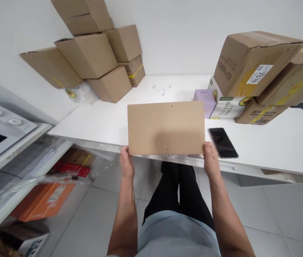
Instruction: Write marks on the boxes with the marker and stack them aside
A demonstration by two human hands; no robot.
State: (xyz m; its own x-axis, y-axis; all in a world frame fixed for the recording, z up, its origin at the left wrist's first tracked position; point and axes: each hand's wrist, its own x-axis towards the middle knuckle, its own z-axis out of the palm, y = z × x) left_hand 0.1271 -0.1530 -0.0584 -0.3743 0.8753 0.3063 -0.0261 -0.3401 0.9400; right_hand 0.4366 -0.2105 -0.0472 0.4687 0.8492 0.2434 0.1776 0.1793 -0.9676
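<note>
A plain brown cardboard box (151, 123), its broad rectangular face toward me, is held level over the front edge of the white table. My left hand (127, 162) grips its near left corner, thumb on the side and the other fingers hidden beneath. At the near right corner my right hand (210, 159) holds it the same way. Two small dark dots mark the face, one near the far edge and one near the close edge. How deep the box is cannot be seen. Just right of my right hand lies a black phone (223, 142).
Stacked cardboard boxes (90, 55) stand at the back left of the white table (87, 123). More boxes (258, 67) pile up at the right, beside a purple box (205, 100) and a "Super Meal" carton (227, 107). An orange box (43, 201) sits low by the left shelf (25, 203).
</note>
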